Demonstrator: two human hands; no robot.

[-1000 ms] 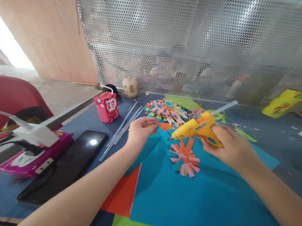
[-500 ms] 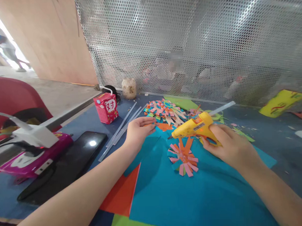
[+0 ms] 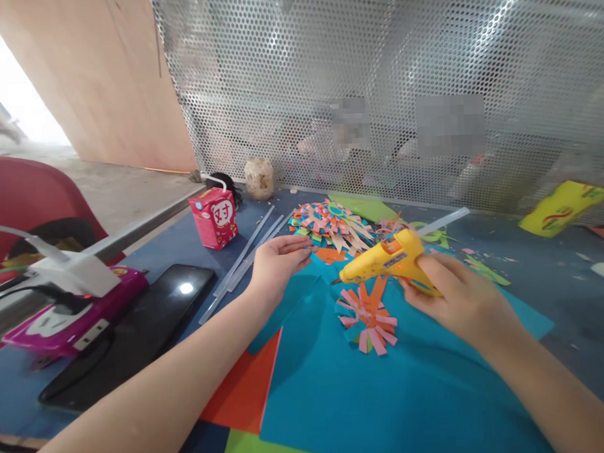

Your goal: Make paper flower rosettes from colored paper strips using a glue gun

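Note:
My right hand is wrapped round the handle of a yellow hot glue gun. A clear glue stick juts from its back, and its nozzle points left over the blue paper. Below the gun lies a flower of fringed pink and orange paper strips. My left hand is closed above the left part of the blue paper, thumb and fingertips drawn together toward the nozzle. Whatever is between those fingertips is too small to make out. Behind them sits a pile of multicoloured fringed paper flowers.
Left are clear glue sticks, a red drink carton, a black phone and a purple power strip with cables. A jar stands before the perforated metal panel. A yellow packet is at right.
My right hand has tilted the glue gun slightly and shifted it a little left and down. My left hand and the paper flower look nearly unmoved.

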